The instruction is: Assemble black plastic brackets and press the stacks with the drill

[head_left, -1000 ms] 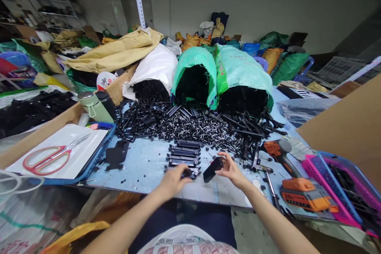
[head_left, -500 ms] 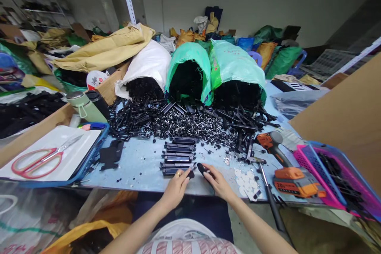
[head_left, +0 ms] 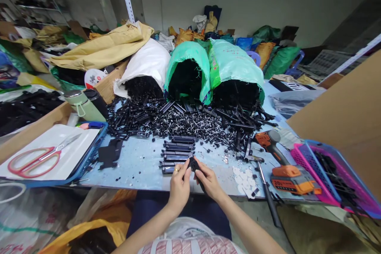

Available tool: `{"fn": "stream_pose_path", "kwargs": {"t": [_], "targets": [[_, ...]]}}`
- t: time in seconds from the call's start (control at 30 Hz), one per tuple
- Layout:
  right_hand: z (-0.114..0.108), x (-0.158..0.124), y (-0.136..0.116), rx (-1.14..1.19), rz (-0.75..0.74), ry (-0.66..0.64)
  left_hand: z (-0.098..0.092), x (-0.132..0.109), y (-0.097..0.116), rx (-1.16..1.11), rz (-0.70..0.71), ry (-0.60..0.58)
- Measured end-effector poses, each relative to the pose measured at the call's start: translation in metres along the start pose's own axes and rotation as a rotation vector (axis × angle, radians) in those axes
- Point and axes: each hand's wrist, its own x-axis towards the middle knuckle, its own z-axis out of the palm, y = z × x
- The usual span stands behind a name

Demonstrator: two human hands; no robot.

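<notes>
Close to the table's front edge, my left hand (head_left: 180, 186) and my right hand (head_left: 209, 180) meet on a small black plastic part (head_left: 194, 165). Fingers of both hands are closed on it, and its lower end shows under my right palm. Whether it is one piece or two pressed together, I cannot tell. Just beyond my left hand lies a stack of long black plastic pieces (head_left: 177, 153), side by side in a column. Behind them spreads a heap of black pins with pale metal shafts (head_left: 190, 125).
White and green sacks (head_left: 189, 53) spill black parts at the back. To the right lie a hammer (head_left: 269, 196), an orange cordless drill (head_left: 285, 170), white discs (head_left: 245, 180) and a pink basket (head_left: 300, 154). Red-handled scissors (head_left: 35, 160) rest on a tray at left, near a green bottle (head_left: 80, 103).
My hands were apart, each with a black piece. They have come together, and the pieces now meet between my fingers. The view has shifted slightly.
</notes>
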Motion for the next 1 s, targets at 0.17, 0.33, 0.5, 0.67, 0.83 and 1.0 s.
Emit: {"fn": "stream_pose_path", "kwargs": {"t": [0.17,0.33,0.5,0.67,0.83,1.0], "targets": [[0.026,-0.004,-0.004,-0.053,-0.068,0.137,0.008,0.001,0.009,-0.086,0.014,0.122],[0.035,-0.003,-0.004,-0.120,-0.107,0.171,0.005,0.001,0.002,-0.109,-0.001,0.115],[-0.001,0.018,0.002,-0.367,-0.071,-0.042,0.004,-0.013,-0.037,-0.207,-0.235,0.015],[-0.106,0.077,0.001,-0.957,-0.010,0.234,-0.009,-0.035,-0.068,-0.127,-0.311,-0.001],[-0.196,0.125,0.000,-1.560,0.313,0.397,-0.022,-0.034,-0.046,0.498,0.188,-0.114],[-0.217,0.134,0.000,-1.633,0.348,0.376,-0.008,-0.014,-0.031,0.697,0.525,-0.582]]}}
